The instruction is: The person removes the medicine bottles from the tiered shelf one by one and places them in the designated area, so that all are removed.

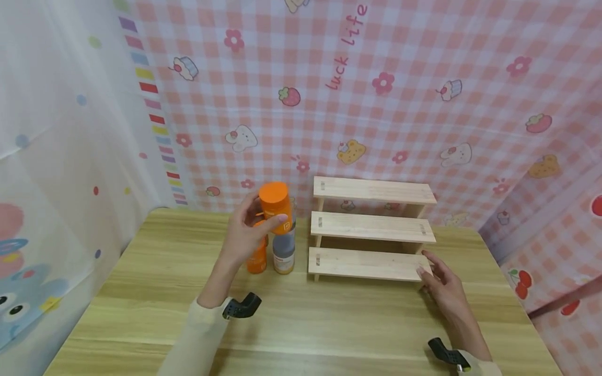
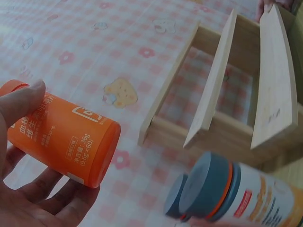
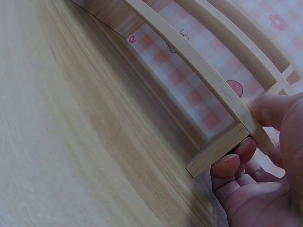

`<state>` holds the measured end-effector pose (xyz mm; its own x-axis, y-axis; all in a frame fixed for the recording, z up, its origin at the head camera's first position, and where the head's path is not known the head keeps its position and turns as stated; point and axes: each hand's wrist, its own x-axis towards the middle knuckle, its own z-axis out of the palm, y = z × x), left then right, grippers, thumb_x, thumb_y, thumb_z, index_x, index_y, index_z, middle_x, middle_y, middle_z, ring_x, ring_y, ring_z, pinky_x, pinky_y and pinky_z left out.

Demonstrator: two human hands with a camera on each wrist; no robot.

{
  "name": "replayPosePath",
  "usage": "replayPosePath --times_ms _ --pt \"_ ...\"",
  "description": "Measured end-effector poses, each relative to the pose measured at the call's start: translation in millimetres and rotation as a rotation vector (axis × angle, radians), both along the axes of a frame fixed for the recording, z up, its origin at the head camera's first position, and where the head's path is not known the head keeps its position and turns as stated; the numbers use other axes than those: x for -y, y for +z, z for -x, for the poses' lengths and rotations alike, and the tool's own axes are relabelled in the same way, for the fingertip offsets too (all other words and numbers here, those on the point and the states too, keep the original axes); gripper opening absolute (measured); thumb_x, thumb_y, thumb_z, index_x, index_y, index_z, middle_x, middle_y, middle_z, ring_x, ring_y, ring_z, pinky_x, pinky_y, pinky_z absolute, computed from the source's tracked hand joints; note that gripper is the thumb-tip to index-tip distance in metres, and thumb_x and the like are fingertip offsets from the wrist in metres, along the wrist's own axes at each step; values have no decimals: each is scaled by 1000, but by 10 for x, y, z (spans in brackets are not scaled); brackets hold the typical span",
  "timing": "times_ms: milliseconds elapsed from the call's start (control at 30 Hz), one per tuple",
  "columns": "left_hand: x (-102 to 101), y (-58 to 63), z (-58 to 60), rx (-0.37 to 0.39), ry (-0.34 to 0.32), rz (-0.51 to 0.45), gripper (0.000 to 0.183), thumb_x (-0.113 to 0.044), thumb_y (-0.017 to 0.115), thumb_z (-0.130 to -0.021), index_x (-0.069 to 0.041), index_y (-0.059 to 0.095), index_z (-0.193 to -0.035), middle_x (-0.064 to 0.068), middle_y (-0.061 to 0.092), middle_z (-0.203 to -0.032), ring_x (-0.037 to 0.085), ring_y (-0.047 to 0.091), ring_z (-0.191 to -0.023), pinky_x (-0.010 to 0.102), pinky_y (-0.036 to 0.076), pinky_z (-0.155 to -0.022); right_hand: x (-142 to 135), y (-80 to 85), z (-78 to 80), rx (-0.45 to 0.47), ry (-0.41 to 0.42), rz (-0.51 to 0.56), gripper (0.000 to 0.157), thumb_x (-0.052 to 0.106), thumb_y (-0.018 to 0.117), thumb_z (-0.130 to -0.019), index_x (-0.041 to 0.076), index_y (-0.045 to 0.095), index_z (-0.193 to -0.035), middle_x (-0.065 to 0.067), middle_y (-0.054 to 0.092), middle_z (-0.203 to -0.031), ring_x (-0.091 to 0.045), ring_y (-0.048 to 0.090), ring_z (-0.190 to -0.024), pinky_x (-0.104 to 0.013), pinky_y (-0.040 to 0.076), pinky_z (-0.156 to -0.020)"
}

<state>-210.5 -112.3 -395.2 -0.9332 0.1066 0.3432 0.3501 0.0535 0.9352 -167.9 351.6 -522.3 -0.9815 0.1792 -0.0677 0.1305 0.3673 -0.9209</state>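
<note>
My left hand (image 1: 242,235) grips an orange bottle (image 1: 275,202) with an orange cap, thumb on one side and fingers around the other. It is held above the table, and white print shows on its label (image 2: 71,137) in the left wrist view. Below it stand a second orange bottle (image 1: 256,260) and a bottle with a grey-blue cap (image 2: 203,187) and a white label. My right hand (image 1: 446,286) pinches the right end of the lowest board of a three-step wooden shelf (image 1: 367,263), thumb on top and fingers underneath, as the right wrist view shows.
The shelf stands on the wood-grain table (image 1: 357,324), right of the bottles. Behind it hangs a pink checked cloth (image 1: 324,125). Another bottle with a grey-blue cap (image 2: 174,196) shows partly behind the front one in the left wrist view.
</note>
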Motion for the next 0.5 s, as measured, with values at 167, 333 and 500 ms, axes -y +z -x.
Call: replayPosePath --times_ms 167,333,500 --pt "149 3 1 19 27 10 59 -16 79 -92 -25 55 -145 6 66 -129 20 63 -117 26 55 -101 -4 7 14 1 0 11 61 29 62 -104 15 39 -158 21 60 -103 0 60 -80 -21 53 -66" --pt "287 -8 15 20 65 22 59 -18 79 -92 -26 55 -145 4 65 -131 19 61 -119 24 54 -100 -13 11 25 5 4 26 61 27 63 -104 16 38 -159 23 60 -104 -2 61 -81 -21 53 -66" --pt "414 -49 30 19 88 31 61 -16 79 -92 -25 54 -147 1 64 -132 18 61 -120 24 54 -100 -23 -9 25 -6 12 55 61 23 63 -103 13 38 -158 24 61 -100 -3 62 -78 -21 53 -64"
